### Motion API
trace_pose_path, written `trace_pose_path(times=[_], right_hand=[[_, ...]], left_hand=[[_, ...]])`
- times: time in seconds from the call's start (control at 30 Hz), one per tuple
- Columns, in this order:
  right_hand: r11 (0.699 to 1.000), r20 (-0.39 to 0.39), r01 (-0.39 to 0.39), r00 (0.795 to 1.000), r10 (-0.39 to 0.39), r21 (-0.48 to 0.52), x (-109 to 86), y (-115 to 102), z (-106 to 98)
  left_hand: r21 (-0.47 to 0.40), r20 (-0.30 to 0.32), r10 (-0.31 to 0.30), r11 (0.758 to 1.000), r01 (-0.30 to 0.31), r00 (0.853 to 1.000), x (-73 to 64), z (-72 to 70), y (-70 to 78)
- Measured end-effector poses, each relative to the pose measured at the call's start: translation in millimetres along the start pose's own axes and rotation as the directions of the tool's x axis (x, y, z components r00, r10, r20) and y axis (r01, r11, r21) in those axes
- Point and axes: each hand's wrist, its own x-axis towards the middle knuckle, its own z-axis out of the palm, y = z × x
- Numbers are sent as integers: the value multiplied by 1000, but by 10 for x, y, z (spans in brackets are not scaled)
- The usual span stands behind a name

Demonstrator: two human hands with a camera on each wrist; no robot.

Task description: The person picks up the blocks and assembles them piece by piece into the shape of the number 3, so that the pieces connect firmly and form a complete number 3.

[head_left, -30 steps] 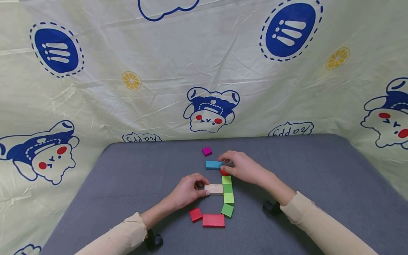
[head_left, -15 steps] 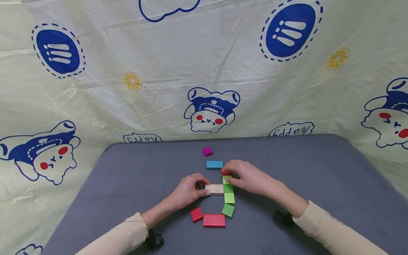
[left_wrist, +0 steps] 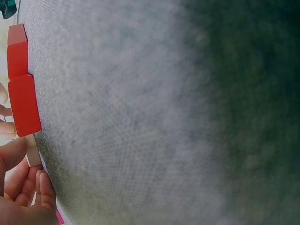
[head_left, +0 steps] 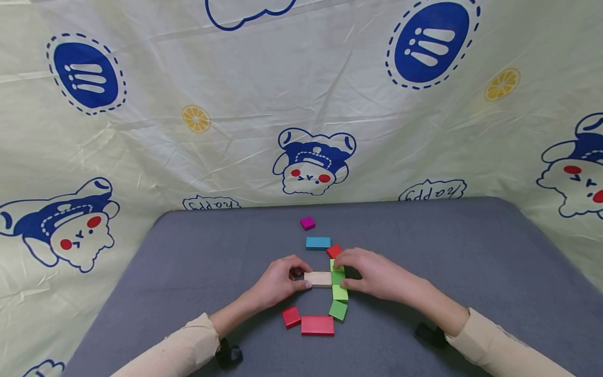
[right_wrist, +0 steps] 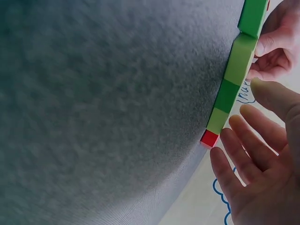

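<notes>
My left hand [head_left: 278,283] pinches the left end of a pale wooden block [head_left: 320,279] between thumb and fingers; its other end meets a green block [head_left: 337,278]. That green block sits in a column between a lower light green block [head_left: 340,293] and an upper light green block [head_left: 332,264], the latter partly covered by fingers. My right hand [head_left: 377,275] is at the column's right side, its fingertips right at the blocks. Its fingers look extended and spread in the right wrist view. Beyond the column lies a small red block [head_left: 334,251].
Farther off lie a blue block [head_left: 317,243] and a magenta block [head_left: 308,223]. A tilted green block [head_left: 338,310], a long red block [head_left: 317,325] and a smaller red block [head_left: 291,317] curve along the near side. A printed curtain [head_left: 235,157] hangs behind the grey table [head_left: 471,251].
My right hand has moved nearer along the column, from the small red block to the green blocks, uncovering the red one. The left hand keeps its pinch on the wooden block.
</notes>
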Motion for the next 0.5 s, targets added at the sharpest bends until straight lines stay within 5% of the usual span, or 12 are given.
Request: trace_pose_path(times=[0.5], right_hand=[[999, -9, -12, 1000, 11, -51, -43, -13, 64]], left_hand=[[15, -1, 3, 1000, -3, 1000, 8, 1, -6]])
